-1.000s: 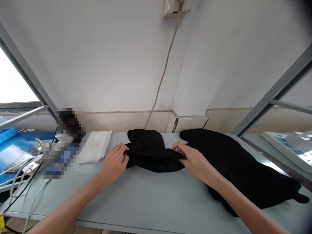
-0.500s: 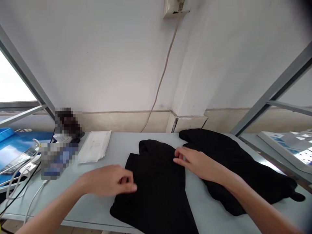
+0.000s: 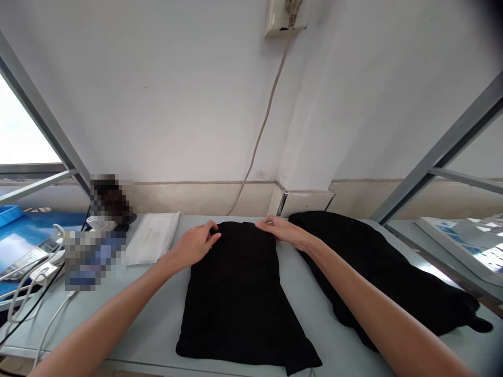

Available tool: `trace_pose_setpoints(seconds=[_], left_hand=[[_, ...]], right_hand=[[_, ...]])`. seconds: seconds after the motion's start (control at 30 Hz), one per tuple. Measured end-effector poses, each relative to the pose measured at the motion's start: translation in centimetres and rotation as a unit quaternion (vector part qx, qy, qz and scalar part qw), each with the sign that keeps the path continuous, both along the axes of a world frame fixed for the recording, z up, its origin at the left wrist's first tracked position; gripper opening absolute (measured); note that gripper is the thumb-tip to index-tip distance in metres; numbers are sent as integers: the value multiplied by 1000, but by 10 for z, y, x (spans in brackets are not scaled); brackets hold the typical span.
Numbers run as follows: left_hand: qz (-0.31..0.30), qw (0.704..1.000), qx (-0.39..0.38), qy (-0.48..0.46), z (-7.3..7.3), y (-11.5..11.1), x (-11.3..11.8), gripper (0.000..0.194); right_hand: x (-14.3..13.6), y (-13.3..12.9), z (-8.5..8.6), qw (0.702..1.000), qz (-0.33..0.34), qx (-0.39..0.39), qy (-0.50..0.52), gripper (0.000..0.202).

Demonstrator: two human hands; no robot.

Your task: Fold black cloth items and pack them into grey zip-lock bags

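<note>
A folded black garment [image 3: 236,298] lies flat on the grey table, its lower edge close to the table's front. My left hand [image 3: 196,242] is at its far left corner, thumb and forefinger curled around the cloth edge with a small gap showing between them. At the far right corner, my right hand [image 3: 283,230] pinches the edge between thumb and fingers. To the right, partly behind my right forearm, lies a second black garment [image 3: 353,251], loosely spread. The exact kind of either garment cannot be made out.
A white flat packet [image 3: 153,238] lies left of the garment on the table [image 3: 153,324]. Further left are cables [image 3: 39,293] and blurred items. Grey metal frame bars [image 3: 432,152] slant up on both sides. A cord [image 3: 267,115] hangs from a wall socket [image 3: 281,18].
Both hands have moved to the far edge of the nearer garment. Its folded-over top piece now lies smooth, its outline is straighter, and its lower edge has come into view.
</note>
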State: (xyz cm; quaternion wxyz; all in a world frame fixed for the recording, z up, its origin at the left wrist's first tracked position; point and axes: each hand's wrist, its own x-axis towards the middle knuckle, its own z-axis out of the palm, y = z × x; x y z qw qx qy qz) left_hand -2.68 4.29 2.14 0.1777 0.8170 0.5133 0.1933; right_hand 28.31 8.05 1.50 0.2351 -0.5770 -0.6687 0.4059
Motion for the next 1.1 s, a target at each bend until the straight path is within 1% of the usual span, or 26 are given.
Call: trace_pose_setpoints(seconds=[0.07, 0.13, 0.2, 0.27, 0.33, 0.37, 0.47, 0.53, 0.57, 0.6, 0.63, 0.67, 0.7, 0.73, 0.77, 0.8, 0.83, 0.9, 0.93, 1.0, 1.03, 1.07, 1.1], left_hand=[[41, 998, 33, -37, -12, 16, 3, 51], [68, 995, 25, -66, -27, 32, 4, 53], [72, 994, 4, -78, -39, 47, 4, 47], [65, 994, -20, -89, -46, 60, 1, 38], [57, 992, -38, -106, -47, 71, 0, 31], [56, 991, -40, -117, -45, 75, -1, 29], [79, 985, -7, -155, -32, 80, 1, 27], [96, 979, 28, -177, -18, 74, -1, 29], [96, 978, 42, -182, -10, 67, -4, 31], [87, 978, 51, -183, -2, 59, -8, 32], [60, 982, 57, -168, 6, 49, -13, 33], [15, 989, 45, -143, 14, 38, -19, 33], [-49, 993, 1, -110, 22, 27, -25, 32], [-106, 989, -61, -77, 28, 17, -31, 32], [-134, 984, -104, -57, 32, 8, -35, 33], [-138, 982, -116, -57, 35, 1, -37, 32], [-134, 982, -112, -65, 35, -4, -37, 31], [-133, 985, -74, -77, 29, -10, -33, 29], [-144, 986, -53, -69, 24, -10, -30, 30], [-173, 985, -7, -19, 12, -10, -24, 33], [-176, 984, 20, 14, 7, -10, -22, 36], [-168, 983, 50, 45, 3, -9, -21, 40], [-153, 982, 80, 73, 1, -10, -21, 44]], right_hand=[[-1, 0, 1, 999, 16, -33, 13, 41], [1, -1, 2, 997, 39, -58, 14, 37], [3, -1, 5, 995, 66, -71, 9, 31], [5, 1, 6, 993, 90, -73, -1, 27], [4, 7, 6, 994, 96, -52, -16, 26], [2, 11, 6, 995, 88, -30, -23, 26], [-5, 18, 8, 996, 36, 73, -29, 26], [-6, 15, 14, 991, 15, 135, -22, 27], [-4, 10, 18, 988, 15, 156, -18, 28], [-1, 2, 24, 986, 27, 166, -13, 28], [3, -7, 30, 985, 46, 167, -7, 29], [9, -17, 36, 985, 77, 155, 0, 29], [14, -27, 41, 985, 126, 117, 14, 29], [19, -36, 46, 983, 172, 64, 23, 29], [23, -44, 50, 977, 211, 15, 27, 30], [25, -51, 52, 973, 228, -17, 30, 30], [26, -56, 53, 972, 232, -37, 31, 30], [24, -60, 51, 973, 222, -56, 23, 35], [21, -61, 48, 972, 225, -70, 11, 38], [15, -59, 41, 965, 244, -92, -33, 46], [13, -57, 36, 964, 246, -76, -61, 50], [11, -54, 31, 966, 237, -39, -94, 53], [9, -52, 26, 969, 211, 14, -130, 58]])
